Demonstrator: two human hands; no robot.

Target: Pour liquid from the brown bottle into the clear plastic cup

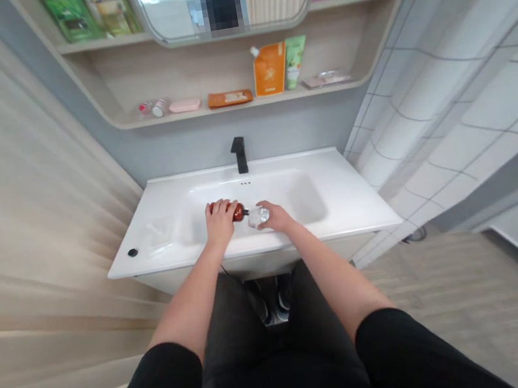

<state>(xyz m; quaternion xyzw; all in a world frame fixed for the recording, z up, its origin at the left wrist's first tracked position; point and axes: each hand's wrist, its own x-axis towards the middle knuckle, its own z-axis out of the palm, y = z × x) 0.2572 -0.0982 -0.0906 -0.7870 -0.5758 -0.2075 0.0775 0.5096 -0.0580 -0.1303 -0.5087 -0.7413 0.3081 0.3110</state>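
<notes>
My left hand [219, 219] is wrapped round a reddish-brown bottle [238, 212], tipped on its side with its dark neck pointing right. The neck meets or nearly meets the rim of a small clear cup [257, 217]; I cannot tell whether they touch. My right hand [274, 216] grips that cup from its right side. Both hands are over the front part of the white sink basin [306, 196]. Any liquid passing between bottle and cup is too small to make out. On the counter to the left lies a small black cap [132, 253].
A clear plastic tray or wrapper [159, 237] rests left of the basin. Behind the basin stands a black faucet [240, 155]. Above, a shelf [186, 116] carries an orange pouch [270, 70], a green tube [295, 63] and small packets. A curtain [30, 192] hangs at the left.
</notes>
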